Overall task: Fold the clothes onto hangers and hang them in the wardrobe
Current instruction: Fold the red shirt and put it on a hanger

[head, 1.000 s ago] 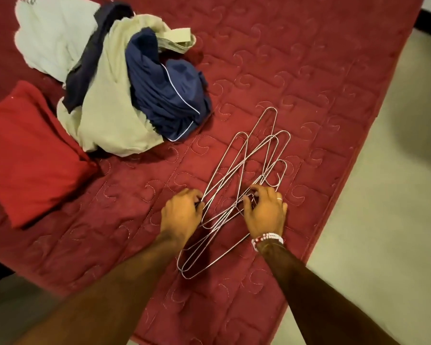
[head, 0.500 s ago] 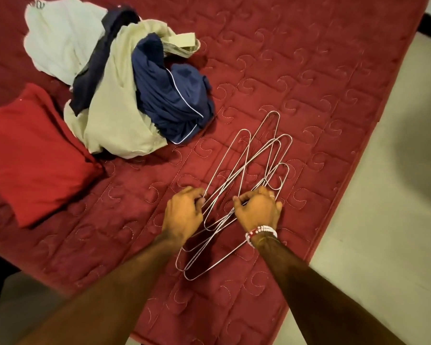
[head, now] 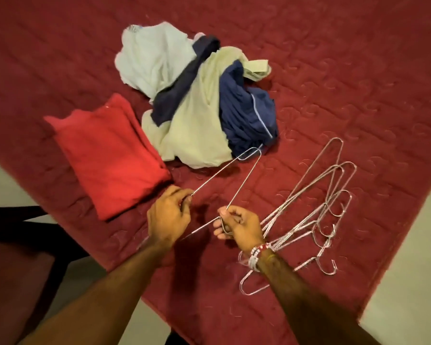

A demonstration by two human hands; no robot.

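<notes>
Now you are leaning over a dark red quilted bed (head: 334, 70), with pale floor (head: 408, 270) showing past its near left and right edges. Your left hand (head: 168, 217) is pinching one arm of a wire hanger (head: 244, 180) in curled fingers (head: 182, 197). Your right hand (head: 241, 226) is gripping the other arm, fingers curled round the wire. More hangers (head: 316, 215) are lying tangled to the right, partly under your right wrist. A heap of clothes (head: 199, 120) is sitting farther off, with a folded red cloth (head: 110, 155) lying to its left.
</notes>
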